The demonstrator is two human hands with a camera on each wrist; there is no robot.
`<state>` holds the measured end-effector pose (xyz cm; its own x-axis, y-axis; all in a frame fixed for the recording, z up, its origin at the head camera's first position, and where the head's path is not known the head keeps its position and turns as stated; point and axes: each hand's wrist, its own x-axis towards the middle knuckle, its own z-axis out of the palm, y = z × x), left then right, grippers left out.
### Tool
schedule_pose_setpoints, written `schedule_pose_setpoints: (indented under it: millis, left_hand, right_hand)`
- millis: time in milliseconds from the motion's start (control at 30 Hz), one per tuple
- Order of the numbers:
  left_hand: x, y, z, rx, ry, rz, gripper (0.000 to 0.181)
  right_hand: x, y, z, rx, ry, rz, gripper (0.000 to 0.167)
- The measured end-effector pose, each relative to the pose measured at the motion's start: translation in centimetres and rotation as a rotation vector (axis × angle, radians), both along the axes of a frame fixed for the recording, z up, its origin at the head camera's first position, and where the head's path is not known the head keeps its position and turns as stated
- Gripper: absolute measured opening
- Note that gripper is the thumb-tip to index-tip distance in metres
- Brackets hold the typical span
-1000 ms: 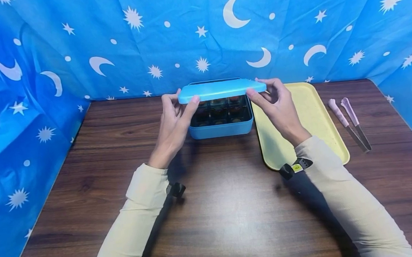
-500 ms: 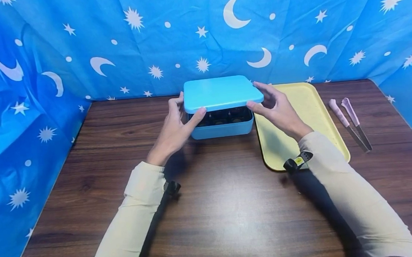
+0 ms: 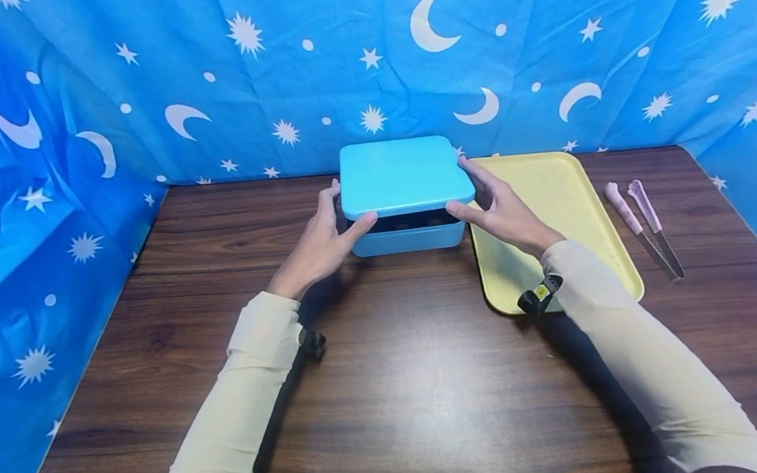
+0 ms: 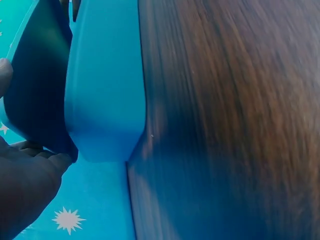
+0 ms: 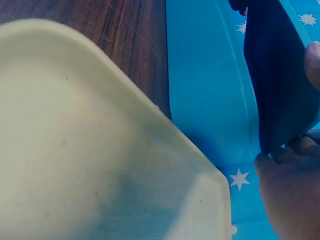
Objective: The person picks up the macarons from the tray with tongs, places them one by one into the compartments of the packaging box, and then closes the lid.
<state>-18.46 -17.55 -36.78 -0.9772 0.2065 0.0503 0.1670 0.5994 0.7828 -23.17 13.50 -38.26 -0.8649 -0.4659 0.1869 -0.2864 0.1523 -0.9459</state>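
Note:
A light blue lid is held over a light blue box, tilted, with a dark gap showing along the front. My left hand grips the lid's left end, thumb on the front edge and fingers along the side. On the opposite end, my right hand holds it in the same way. Both wrist views show the lid's dark underside apart from the box wall at the front. Most of the box's contents are hidden under the lid.
Right of the box lies a yellow tray, its left edge close to the box. Tongs with pink handles rest farther right on the wooden table. A blue curtain with moons and stars hangs behind the table.
Both hands have lowered the lid toward the box, and its front edge has come down. The compartments with items seen inside are now mostly covered. Box, tray and tongs have stayed put.

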Motion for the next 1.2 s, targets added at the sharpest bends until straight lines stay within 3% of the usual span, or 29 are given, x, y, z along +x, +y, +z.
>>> schedule_pose_setpoints:
  millis: [400, 767, 1200]
  left_hand:
    - [-0.4, -0.5, -0.9, -0.058, -0.098, -0.052, 0.099]
    - [-1.1, -0.4, -1.0, -0.043, -0.092, -0.07, 0.098]
    - [-1.3, -0.2, -1.3, -0.1, -0.136, -0.074, 0.093]
  right_hand:
    - [0.2, -0.1, -0.9, 0.149, -0.005, -0.002, 0.085]
    - [-0.1, -0.1, -1.5, 0.193, 0.02, -0.007, 0.087]
    - [-0.1, -0.2, -1.6, 0.257, 0.011, 0.019, 0.089]
